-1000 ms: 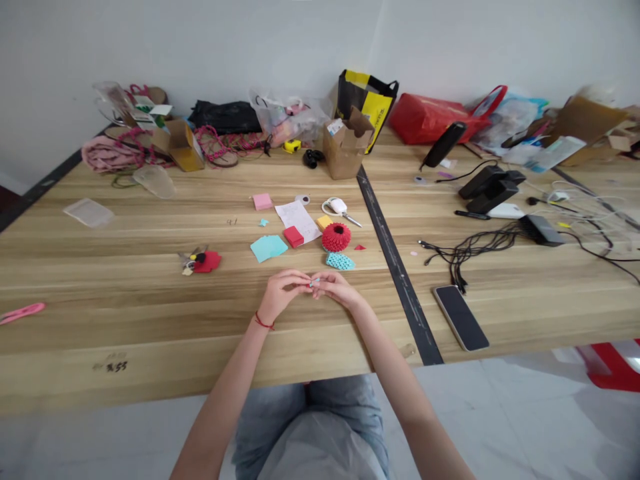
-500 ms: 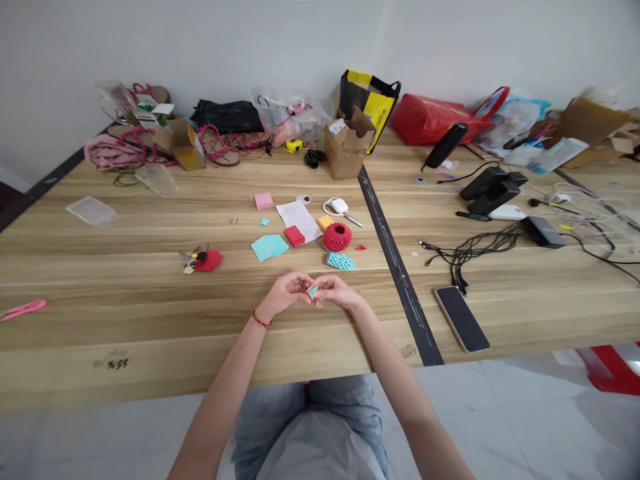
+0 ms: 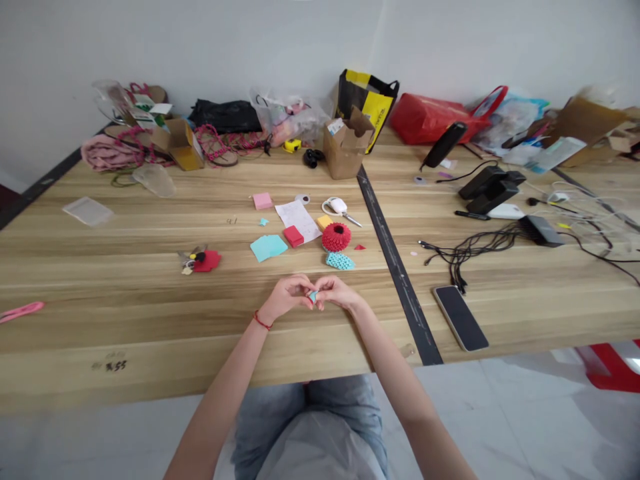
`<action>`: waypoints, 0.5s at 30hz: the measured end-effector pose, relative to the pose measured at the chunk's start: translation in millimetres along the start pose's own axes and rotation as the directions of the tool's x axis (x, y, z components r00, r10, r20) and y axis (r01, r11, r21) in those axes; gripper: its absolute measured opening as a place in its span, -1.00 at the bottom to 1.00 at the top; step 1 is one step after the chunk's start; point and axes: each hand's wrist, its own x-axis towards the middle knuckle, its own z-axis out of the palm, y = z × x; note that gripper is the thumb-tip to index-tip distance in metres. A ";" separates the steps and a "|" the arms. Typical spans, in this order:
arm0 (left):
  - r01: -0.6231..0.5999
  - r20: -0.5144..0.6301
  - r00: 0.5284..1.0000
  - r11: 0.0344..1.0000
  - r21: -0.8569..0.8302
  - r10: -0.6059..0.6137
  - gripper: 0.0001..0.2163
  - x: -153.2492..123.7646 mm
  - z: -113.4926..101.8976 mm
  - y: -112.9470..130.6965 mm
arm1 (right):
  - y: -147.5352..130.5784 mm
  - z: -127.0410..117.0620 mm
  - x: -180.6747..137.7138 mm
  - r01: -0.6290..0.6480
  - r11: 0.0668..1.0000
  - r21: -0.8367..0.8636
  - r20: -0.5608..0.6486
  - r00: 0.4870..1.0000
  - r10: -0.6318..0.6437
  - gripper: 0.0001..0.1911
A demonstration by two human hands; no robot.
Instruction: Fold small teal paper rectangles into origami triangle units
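Note:
Between the fingertips of both hands is a small folded piece of light-blue paper (image 3: 313, 296), partly covered by the fingers. My left hand (image 3: 289, 297), with a red cord at the wrist, pinches it from one side. From the other side my right hand (image 3: 336, 293) pinches it too. Just beyond the hands lies a light-blue piece of folded-paper work (image 3: 340, 261), touching or close to a round red folded-paper piece (image 3: 336, 237) with a dark centre. Light-blue paper sheets (image 3: 269, 247) lie to the left, and a red paper stack (image 3: 293, 236) rests on a white sheet (image 3: 299, 219).
Scissors (image 3: 353, 219), a pink paper stack (image 3: 262, 201) and a yellow one (image 3: 324, 223) lie farther back. A phone (image 3: 461, 318) and black cables (image 3: 475, 247) are at right. A cardboard box (image 3: 347, 150) and bags line the wall. Keys (image 3: 188, 260) lie at left.
The fingers have shifted slightly around the light-blue paper, and it has turned a little between them. Both hands stay in nearly the same place; the view has moved slightly.

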 end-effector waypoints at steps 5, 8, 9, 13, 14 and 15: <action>-0.011 0.015 1.000 1.000 0.014 0.011 -0.76 0.5 -0.5 -1.4 | -1.2 0.1 -0.2 -0.013 1.000 0.000 0.004 1.000 0.013 -0.75; 0.005 0.019 1.000 1.000 0.017 -0.005 -0.76 0.5 -1.1 -2.1 | -2.1 -0.9 -0.9 -0.022 1.000 -0.014 0.008 1.000 0.022 -0.75; 0.014 0.021 1.000 1.000 0.013 -0.014 -0.77 0.4 -1.2 -2.2 | -2.4 -1.3 -1.1 -0.021 1.000 -0.018 0.011 1.000 0.021 -0.75; 0.041 0.029 0.999 0.999 0.003 -0.041 -0.80 0.2 -1.9 -2.2 | -2.1 -1.7 -1.0 -0.015 1.000 -0.015 0.020 1.000 0.015 -0.75; 0.044 0.033 0.998 0.999 0.001 -0.044 -0.80 0.3 -2.1 -2.4 | -1.6 -1.4 -0.8 -0.015 1.000 -0.011 0.020 1.000 0.015 -0.75; 0.046 0.036 0.998 0.999 -0.002 -0.046 -0.81 0.4 -2.5 -2.6 | -1.1 -1.1 -0.5 -0.016 1.000 -0.005 0.017 1.000 0.016 -0.74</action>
